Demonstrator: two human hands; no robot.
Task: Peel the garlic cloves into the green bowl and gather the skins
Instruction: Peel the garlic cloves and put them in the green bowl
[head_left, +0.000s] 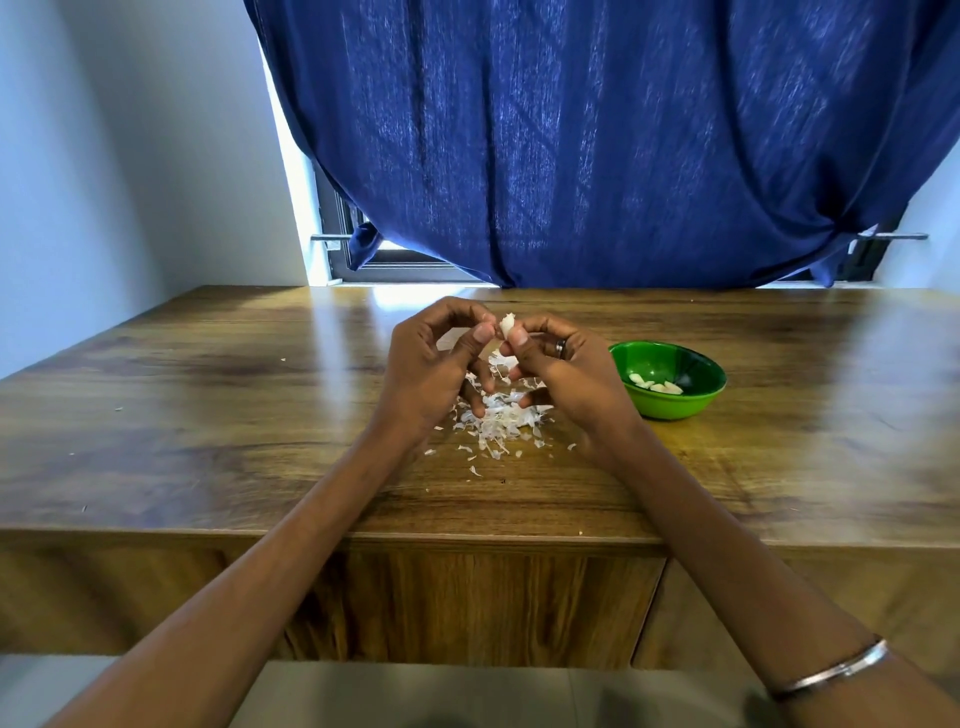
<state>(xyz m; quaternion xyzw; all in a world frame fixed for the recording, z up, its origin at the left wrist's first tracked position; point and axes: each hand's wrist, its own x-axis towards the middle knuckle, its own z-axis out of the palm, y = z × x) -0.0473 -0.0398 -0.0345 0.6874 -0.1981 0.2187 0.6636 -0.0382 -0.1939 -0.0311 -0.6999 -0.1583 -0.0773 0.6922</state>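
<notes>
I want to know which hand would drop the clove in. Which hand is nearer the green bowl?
The right hand: it sits just beside the green bowl, on its left in the picture. The left hand is farther off, beyond the skins pile. Both pinch the garlic clove.
</notes>
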